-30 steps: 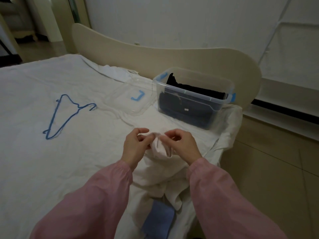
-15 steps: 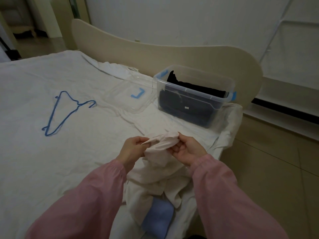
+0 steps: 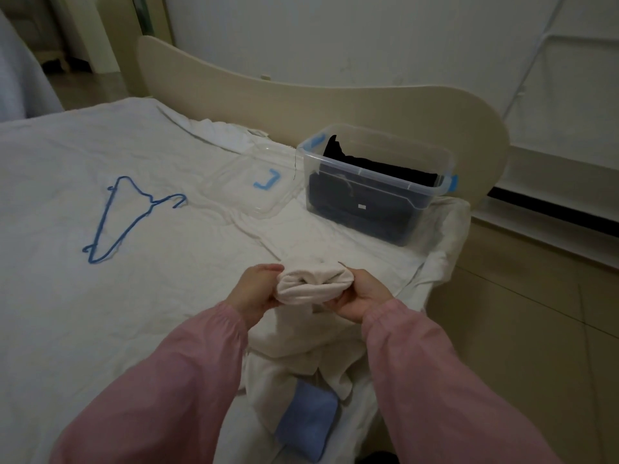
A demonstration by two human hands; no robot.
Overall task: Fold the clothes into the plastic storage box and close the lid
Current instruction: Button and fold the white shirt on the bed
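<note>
A bunched cream garment (image 3: 315, 284) sits at lower centre, the left hand (image 3: 256, 291) and right hand (image 3: 363, 296) each gripping one end, over the bed's rumpled white sheet (image 3: 100, 313). Upper right stands the open plastic storage box (image 3: 385, 180) (dark clothes inside), its lid (image 3: 248, 182) lying just left. A beige headboard (image 3: 301, 102) rises behind, with tiled floor (image 3: 519, 329) at right.
</note>
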